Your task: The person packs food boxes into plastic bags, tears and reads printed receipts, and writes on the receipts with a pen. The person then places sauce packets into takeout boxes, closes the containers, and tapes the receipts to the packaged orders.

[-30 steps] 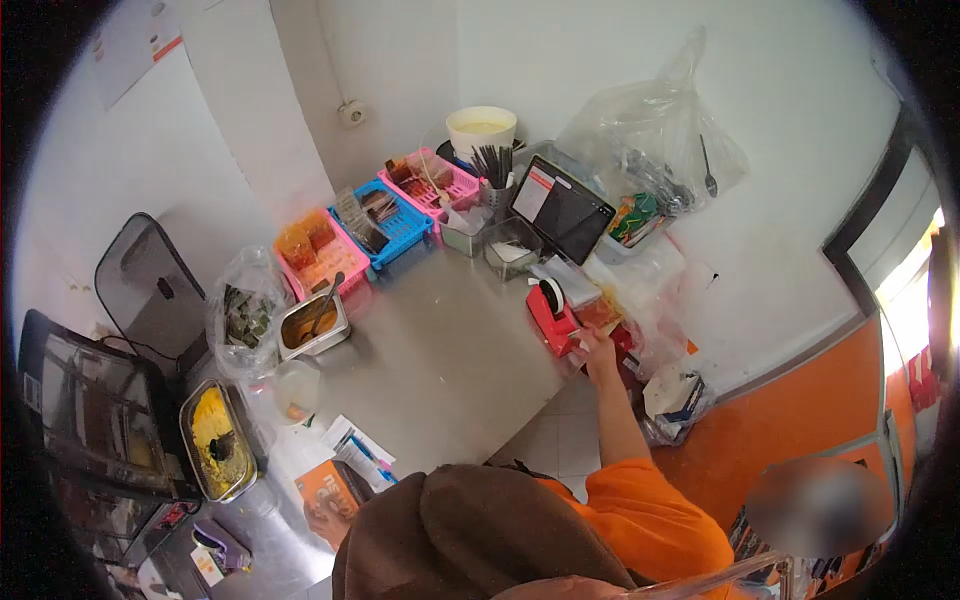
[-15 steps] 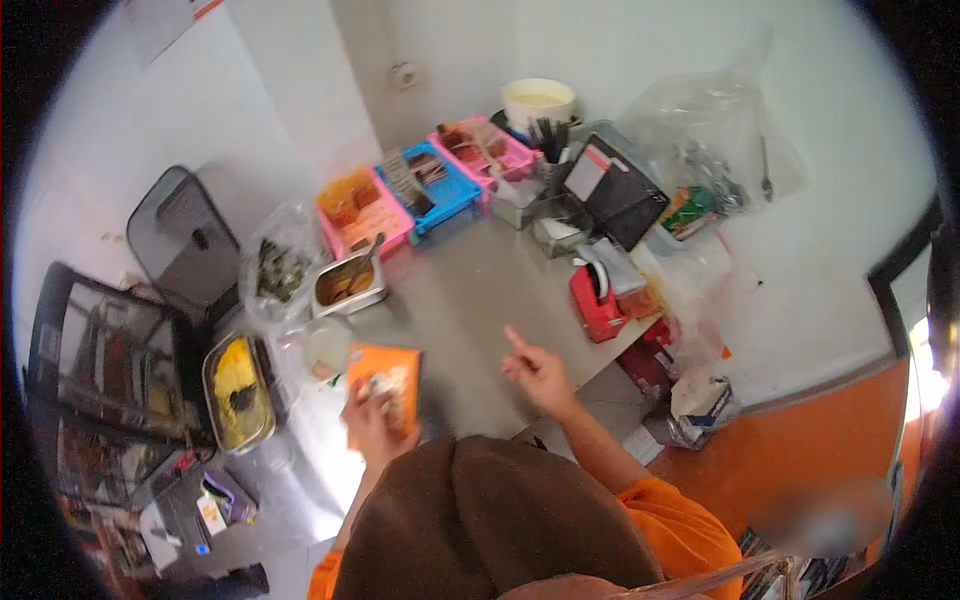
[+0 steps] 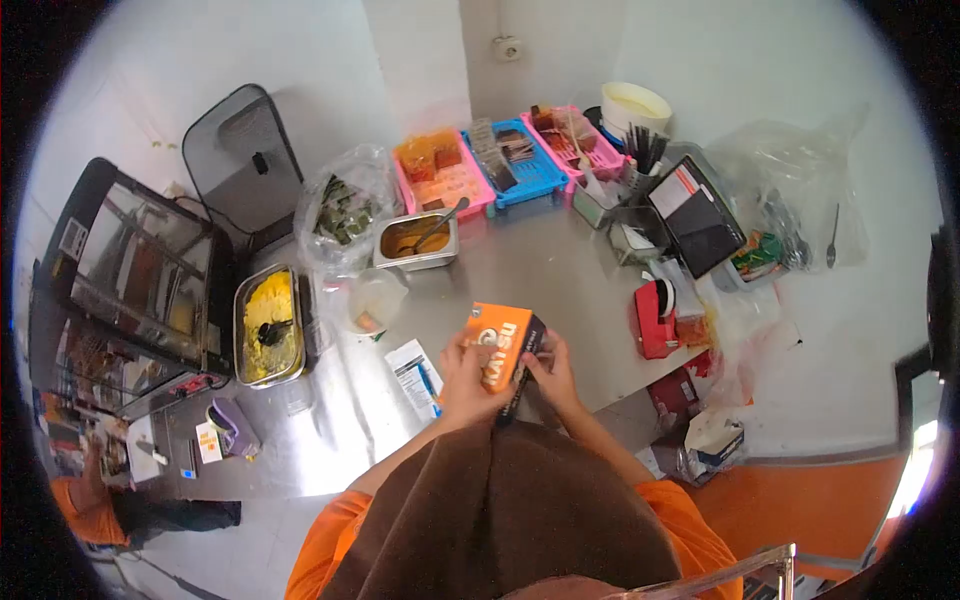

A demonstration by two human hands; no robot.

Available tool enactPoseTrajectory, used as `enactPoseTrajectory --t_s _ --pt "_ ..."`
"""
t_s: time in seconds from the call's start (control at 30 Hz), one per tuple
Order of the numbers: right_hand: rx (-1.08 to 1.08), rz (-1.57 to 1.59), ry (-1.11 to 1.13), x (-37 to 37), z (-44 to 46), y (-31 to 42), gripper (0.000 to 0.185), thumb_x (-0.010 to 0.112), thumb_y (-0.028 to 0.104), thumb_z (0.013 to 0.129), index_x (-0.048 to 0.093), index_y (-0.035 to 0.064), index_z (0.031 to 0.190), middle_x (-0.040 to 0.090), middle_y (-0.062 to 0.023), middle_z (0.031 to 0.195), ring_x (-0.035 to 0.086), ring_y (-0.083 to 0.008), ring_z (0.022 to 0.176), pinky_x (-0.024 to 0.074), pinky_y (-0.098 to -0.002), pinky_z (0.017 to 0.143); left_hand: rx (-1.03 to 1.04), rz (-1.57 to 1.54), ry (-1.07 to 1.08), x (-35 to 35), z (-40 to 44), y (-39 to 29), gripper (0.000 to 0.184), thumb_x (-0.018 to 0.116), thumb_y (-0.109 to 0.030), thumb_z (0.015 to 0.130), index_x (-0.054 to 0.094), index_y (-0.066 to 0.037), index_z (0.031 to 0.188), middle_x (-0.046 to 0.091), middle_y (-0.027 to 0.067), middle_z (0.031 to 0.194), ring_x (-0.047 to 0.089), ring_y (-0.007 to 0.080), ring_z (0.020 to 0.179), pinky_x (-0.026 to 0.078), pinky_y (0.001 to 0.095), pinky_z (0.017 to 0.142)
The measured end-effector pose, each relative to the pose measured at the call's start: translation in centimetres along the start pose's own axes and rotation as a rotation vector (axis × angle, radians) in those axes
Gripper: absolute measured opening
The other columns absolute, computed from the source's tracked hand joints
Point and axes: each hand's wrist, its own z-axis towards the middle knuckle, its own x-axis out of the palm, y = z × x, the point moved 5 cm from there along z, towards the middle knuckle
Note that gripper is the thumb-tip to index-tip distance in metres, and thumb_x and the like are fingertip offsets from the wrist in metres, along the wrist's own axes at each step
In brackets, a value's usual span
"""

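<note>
An orange and black cardboard box (image 3: 497, 345) with white lettering is between my two hands, above the front part of the metal table (image 3: 520, 260). My left hand (image 3: 468, 385) grips its left side, fingers across the orange face. My right hand (image 3: 555, 378) is closed at the black right side, the thumb against it. Parts of the lower box are covered by my hands. Just left of the box lie a white paper slip (image 3: 408, 378) and a blue pen (image 3: 428, 379). A translucent tub (image 3: 378, 300) sits behind them.
Pink (image 3: 450, 190) and blue (image 3: 520, 175) baskets line the wall side, near a metal pan with a ladle (image 3: 415, 240). A tray of yellow food (image 3: 268, 335) and a glass display case (image 3: 150, 290) stand left. A tablet (image 3: 697, 215) and red dispenser (image 3: 655, 318) are right. Another person (image 3: 85, 505) is lower left.
The box has come from the left to in front of me, and its black side now shows. My right hand, empty with a finger extended before, now holds it too. The view has shifted.
</note>
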Motion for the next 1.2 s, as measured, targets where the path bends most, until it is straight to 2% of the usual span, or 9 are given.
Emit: enactPoseTrajectory --t_s 0.17,0.2,0.37,0.5,0.63,0.87,1.07,1.13,1.2 --pt "0.388 0.353 -0.024 0.7 -0.7 0.6 0.042 0.046 0.023 0.09 0.038 0.0013 0.124 0.052 -0.0137 0.111 0.05 -0.0202 0.101 0.0386 -0.0312 0.088 -0.079 -0.482 0.278 2.4 -1.1 5.3 0.04 0.071 -0.017 0.068 0.049 -0.01 0.101 0.035 0.0128 0.123 0.037 0.0281 0.113 0.033 0.0386 0.093" --pt "0.417 0.405 -0.033 0.8 -0.9 0.9 0.039 0.044 0.02 0.09 0.039 0.0009 0.123 0.052 -0.013 0.112 0.05 -0.0202 0.102 0.0382 -0.0323 0.089 -0.281 -0.802 0.334 2.6 -2.0 6.6 0.036 0.069 -0.014 0.071 0.049 -0.01 0.1 0.039 0.0114 0.121 0.043 0.0243 0.108 0.037 0.0369 0.089" --pt "0.135 0.032 -0.058 -1.4 0.2 -1.2 0.035 0.046 0.015 0.089 0.043 -0.0021 0.119 0.05 -0.0116 0.114 0.048 -0.0202 0.104 0.0376 -0.0333 0.09 -0.23 -0.057 -0.328 -8.3 -5.5 14.3 0.03 0.062 -0.005 0.067 0.051 -0.008 0.095 0.048 0.0141 0.11 0.044 0.0304 0.105 0.034 0.0397 0.089" --pt "0.096 -0.043 -0.098 -2.5 1.2 -0.3 0.032 0.049 0.006 0.082 0.047 -0.0013 0.113 0.051 -0.0119 0.11 0.047 -0.0197 0.105 0.0343 -0.0321 0.092 -0.547 0.513 -0.926 -21.8 -16.0 24.7 0.041 0.06 -0.004 0.063 0.046 -0.005 0.102 0.049 0.013 0.103 0.04 0.0313 0.102 0.026 0.0423 0.089" --pt "0.022 -0.019 0.01 -2.3 2.9 -4.3 0.028 0.049 0.005 0.083 0.047 -0.0012 0.11 0.05 -0.0121 0.107 0.047 -0.0213 0.101 0.0352 -0.0342 0.09 -0.865 0.88 -1.235 -33.0 -26.4 28.7 0.046 0.058 -0.009 0.067 0.046 -0.004 0.11 0.039 0.0197 0.112 0.035 0.0359 0.106 0.028 0.0435 0.091" --pt "-0.012 -0.286 0.004 2.5 2.8 3.5 0.032 0.054 0.002 0.078 0.047 0.0008 0.11 0.038 -0.0144 0.117 0.045 -0.0227 0.101 0.04 -0.0323 0.084 -1.234 0.788 -0.904 -43.6 -33.6 37.6 0.058 0.061 -0.024 0.072 0.04 -0.007 0.123 0.029 0.0216 0.131 0.029 0.0383 0.119 0.026 0.0435 0.099" --pt "-0.512 -1.036 -0.083 5.8 -1.4 9.0 0.036 0.057 0.01 0.077 0.048 0.0035 0.111 0.036 -0.017 0.119 0.043 -0.0302 0.102 0.039 -0.0389 0.085 -1.255 0.853 -0.654 -48.5 -31.2 40.1 0.09 0.071 -0.052 0.056 0.036 -0.011 0.128 0.029 0.0209 0.132 0.03 0.0374 0.121 0.03 0.0481 0.096" --pt "-0.509 -0.557 0.177 8.0 -2.0 7.7 0.041 0.059 0.013 0.076 0.045 0.0028 0.113 0.035 -0.0185 0.12 0.039 -0.0322 0.107 0.0371 -0.0413 0.087 -1.243 0.764 -0.559 -49.5 -31.9 42.3 0.09 0.072 -0.051 0.056 0.035 -0.011 0.128 0.032 0.0207 0.131 0.031 0.0358 0.121 0.031 0.0478 0.096" --pt "-0.513 -0.608 0.438 11.2 -3.0 6.8 0.05 0.062 0.017 0.075 0.04 0.002 0.118 0.034 -0.0208 0.121 0.034 -0.0341 0.112 0.0342 -0.044 0.09 -1.235 0.727 -0.573 -49.1 -32.3 42.9 0.087 0.073 -0.046 0.056 0.037 -0.01 0.127 0.038 0.0186 0.125 0.037 0.0321 0.116 0.033 0.0468 0.093"
